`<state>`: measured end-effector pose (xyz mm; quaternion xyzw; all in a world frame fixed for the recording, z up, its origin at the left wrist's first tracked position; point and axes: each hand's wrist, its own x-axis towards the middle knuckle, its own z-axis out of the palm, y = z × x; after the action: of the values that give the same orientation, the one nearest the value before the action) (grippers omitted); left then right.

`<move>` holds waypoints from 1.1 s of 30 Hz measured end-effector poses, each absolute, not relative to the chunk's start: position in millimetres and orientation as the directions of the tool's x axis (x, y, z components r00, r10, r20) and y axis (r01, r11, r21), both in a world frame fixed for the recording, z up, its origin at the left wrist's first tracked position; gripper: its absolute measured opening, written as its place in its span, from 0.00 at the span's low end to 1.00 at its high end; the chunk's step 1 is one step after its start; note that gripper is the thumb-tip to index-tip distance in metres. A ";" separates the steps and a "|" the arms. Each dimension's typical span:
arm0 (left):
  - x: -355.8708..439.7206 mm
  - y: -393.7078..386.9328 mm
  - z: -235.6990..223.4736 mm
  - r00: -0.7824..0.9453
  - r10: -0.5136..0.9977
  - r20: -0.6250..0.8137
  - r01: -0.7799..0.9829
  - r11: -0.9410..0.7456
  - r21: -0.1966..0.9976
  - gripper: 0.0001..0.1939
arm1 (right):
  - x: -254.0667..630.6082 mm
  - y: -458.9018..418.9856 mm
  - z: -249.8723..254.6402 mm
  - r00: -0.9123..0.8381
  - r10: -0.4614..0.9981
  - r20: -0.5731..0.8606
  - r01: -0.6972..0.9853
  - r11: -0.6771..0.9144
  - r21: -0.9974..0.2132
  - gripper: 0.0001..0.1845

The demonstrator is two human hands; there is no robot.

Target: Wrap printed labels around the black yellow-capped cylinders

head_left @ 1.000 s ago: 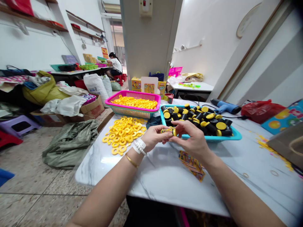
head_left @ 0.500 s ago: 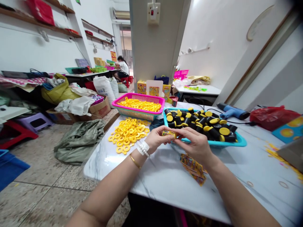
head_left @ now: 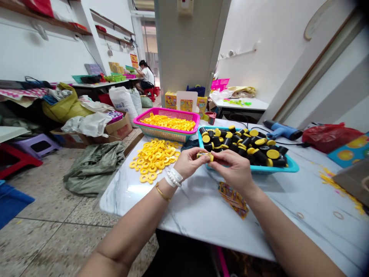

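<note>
My left hand (head_left: 187, 164) is closed around a small tube (head_left: 203, 155) with a yellow printed wrap, held sideways above the table. At the tube's yellow right end, the fingers of my right hand (head_left: 235, 169) pinch together; they partly hide it. Below my right hand lie printed yellow-and-orange sleeves (head_left: 233, 198), flat on the marble-look table (head_left: 190, 215). Just behind the hands stands a blue basket (head_left: 291, 167) heaped with black tubes with yellow caps (head_left: 261, 156). Left of my left hand is a loose pile of yellow rings (head_left: 154, 156).
A pink-and-teal basket (head_left: 142, 122) of yellow pieces stands at the table's back, before printed boxes (head_left: 186, 104). At right are a blue heat gun (head_left: 284, 130), a red bag (head_left: 331, 137) and a carton (head_left: 353, 182). A person (head_left: 146, 77) sits far off.
The view has shifted slightly, so the table sits a little higher in the picture. The tube has turned a little, and its yellow end now shows between my hands.
</note>
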<state>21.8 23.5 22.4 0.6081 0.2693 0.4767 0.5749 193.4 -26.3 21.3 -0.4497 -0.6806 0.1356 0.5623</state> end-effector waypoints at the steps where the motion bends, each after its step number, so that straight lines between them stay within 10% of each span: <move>1: 21.5 21.8 24.9 0.384 0.874 0.296 -0.183 -0.243 0.953 0.13 | 191.9 -25.6 21.0 0.076 0.813 0.577 0.386 0.510 -0.769 0.13; 7: 19.6 21.7 30.2 0.417 0.864 0.281 -0.237 -0.195 0.952 0.21 | 190.0 -20.1 20.8 0.109 0.958 0.265 0.041 0.262 -0.964 0.17; 12: 19.0 33.3 21.4 0.491 0.871 0.026 -0.293 0.137 0.946 0.31 | 194.8 -21.3 18.3 0.155 0.788 0.596 0.262 0.548 -0.794 0.15; 22: 12.6 32.0 28.3 0.474 0.871 0.130 -0.257 -0.005 0.966 0.28 | 198.0 -24.9 14.8 0.058 0.710 0.702 0.514 0.582 -0.630 0.15; 28: 16.1 28.0 24.4 0.496 0.838 0.230 -0.286 -0.092 0.954 0.22 | 188.6 -25.4 20.5 0.225 0.916 0.333 0.127 0.311 -0.942 0.15; 33: 17.9 29.2 19.0 0.666 0.740 0.093 -0.250 0.104 0.963 0.26 | 207.4 -26.0 39.2 -0.107 0.993 0.053 -0.032 0.050 -0.998 0.19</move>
<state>17.9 29.2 19.0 0.5715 0.2144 0.3481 0.7115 207.4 -26.0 39.2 -0.4521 -0.5315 0.5204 0.4922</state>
